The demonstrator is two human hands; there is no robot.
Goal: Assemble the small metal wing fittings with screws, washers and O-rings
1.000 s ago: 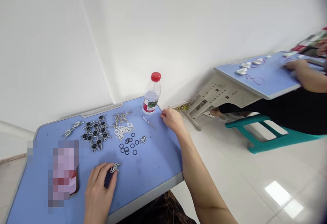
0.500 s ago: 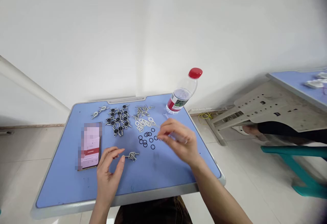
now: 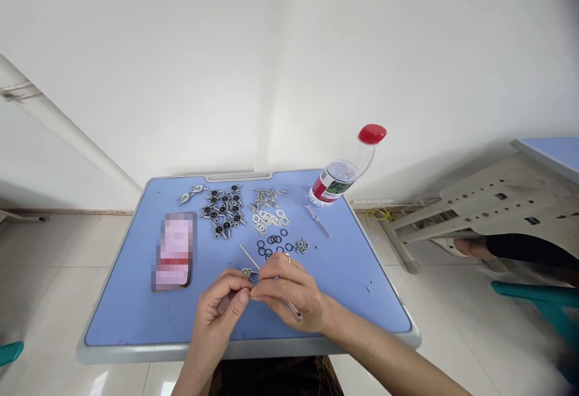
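My right hand point(image 3: 289, 293) is closed around a thin rod with a clear handle point(image 3: 292, 310), perhaps a small screwdriver; its pale tip points to the upper left. The right fingertips meet those of my left hand point(image 3: 226, 302), which is closed in a pinch. What lies between the fingertips is too small or hidden to name. Just beyond them a small metal fitting point(image 3: 246, 272) shows, partly covered by the fingers. Black rubber rings point(image 3: 274, 240) lie behind my right hand, beside a cluster of small shiny metal balls point(image 3: 302, 246).
Fittings with black discs point(image 3: 222, 209), flat metal gaskets point(image 3: 271, 219) and metal pins point(image 3: 266, 197) lie toward the back of the blue table point(image 3: 122, 305). A phone point(image 3: 174, 251) is at left. A water bottle point(image 3: 341, 173) and a clear-handled tool point(image 3: 319, 221) are at right.
My right hand has come left and nearer from the rings, uncovering the metal balls. My left hand has closed from an open pose, and the fingertips of both hands now meet.
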